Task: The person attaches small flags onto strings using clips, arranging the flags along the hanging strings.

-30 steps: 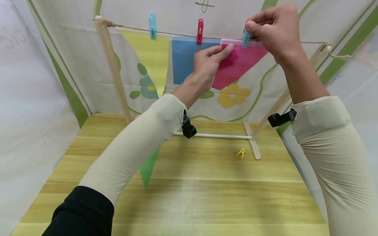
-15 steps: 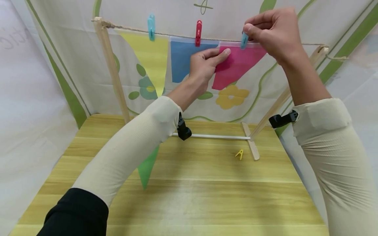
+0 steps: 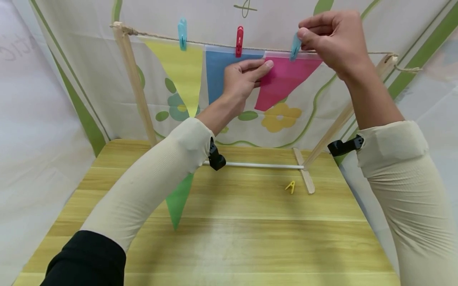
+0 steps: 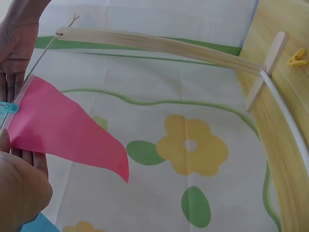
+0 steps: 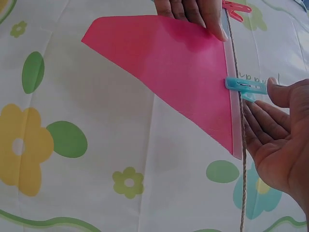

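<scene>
A pink pennant hangs at a twine line, its upper edge folded along the string. My left hand pinches its upper left corner, thumb in front and fingers behind. A light blue clothespin sits over the pennant's top edge and the twine. My right hand pinches this clothespin's upper end, the thumb on the near handle; the other fingers stretch behind it in the right wrist view. To the left, a blue flag hangs under a red clothespin, partly hidden by my left hand.
A yellow pennant hangs under another light blue clothespin. Two wooden posts carry the twine, with a white rod low between them. On the table lie a yellow clothespin and a green pennant, partly behind my left sleeve.
My left hand has slid a little left and down along the pink pennant's corner. My right hand stays at the clothespin, whose top now leans slightly more to the right.
</scene>
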